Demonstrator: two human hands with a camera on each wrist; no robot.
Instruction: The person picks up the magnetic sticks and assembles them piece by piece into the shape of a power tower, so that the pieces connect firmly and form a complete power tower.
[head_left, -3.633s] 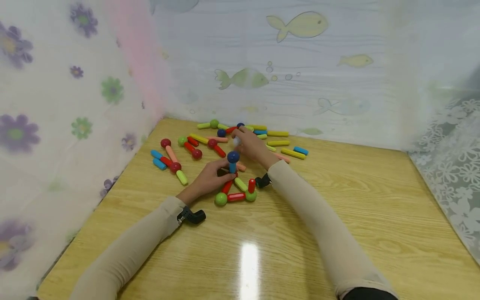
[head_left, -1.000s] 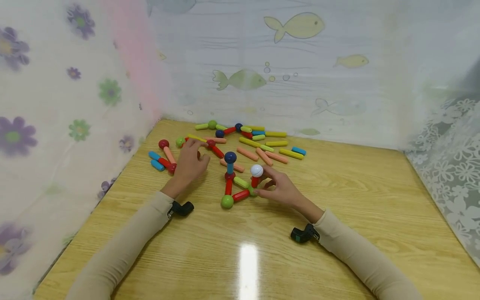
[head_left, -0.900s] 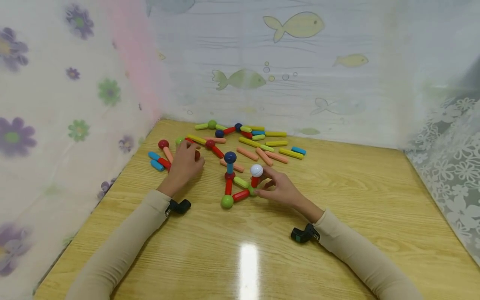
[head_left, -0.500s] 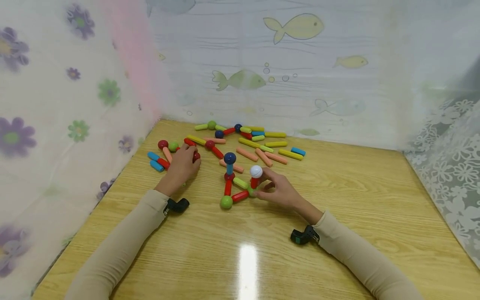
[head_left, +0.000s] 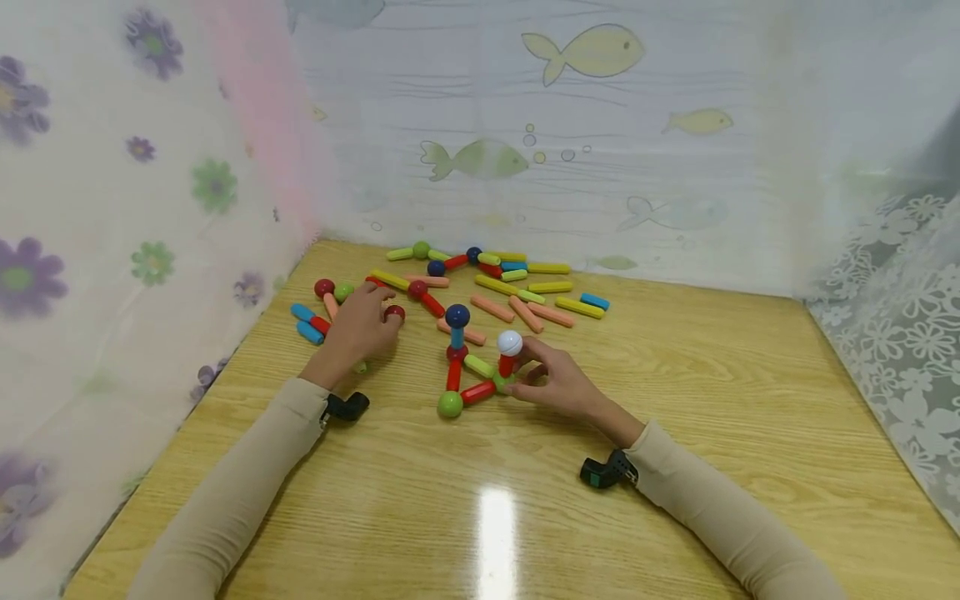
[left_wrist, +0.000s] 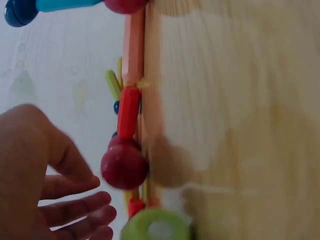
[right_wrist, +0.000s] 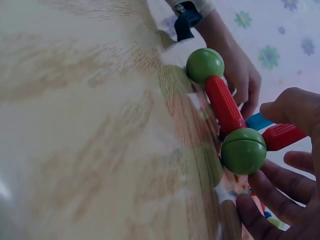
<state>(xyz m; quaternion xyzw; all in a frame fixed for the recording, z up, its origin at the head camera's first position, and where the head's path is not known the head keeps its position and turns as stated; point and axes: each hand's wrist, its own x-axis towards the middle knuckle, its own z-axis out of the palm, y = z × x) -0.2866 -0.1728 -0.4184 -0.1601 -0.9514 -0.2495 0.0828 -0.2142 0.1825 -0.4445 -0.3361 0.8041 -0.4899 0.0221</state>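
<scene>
Slightly right of centre in the head view, a magnetic rod-and-ball frame stands on the table, with green balls [head_left: 451, 404] at its corners. A white ball [head_left: 510, 342] tops its upright red rod [head_left: 506, 365]; a dark blue ball [head_left: 457, 316] tops the other post. My right hand [head_left: 558, 379] holds the frame at this upright, fingers and thumb around it, fingertips at the green ball [right_wrist: 244, 151]. My left hand [head_left: 356, 329] hovers over loose pieces on the left, fingers loosely bent. In the left wrist view, a dark red ball [left_wrist: 124, 162] lies just beyond its fingertips.
Several loose rods, among them yellow [head_left: 579, 307] and orange [head_left: 492, 308] ones, lie at the back of the wooden table [head_left: 712, 458]. A joined chain with a green ball [head_left: 422, 249] lies near the fish-print curtain [head_left: 472, 100]. A blue rod [head_left: 310, 332] sits at the left.
My right hand brought the white ball onto the upright red rod. My left hand left the frame for the left-hand pieces, and a green ball there has shifted left.
</scene>
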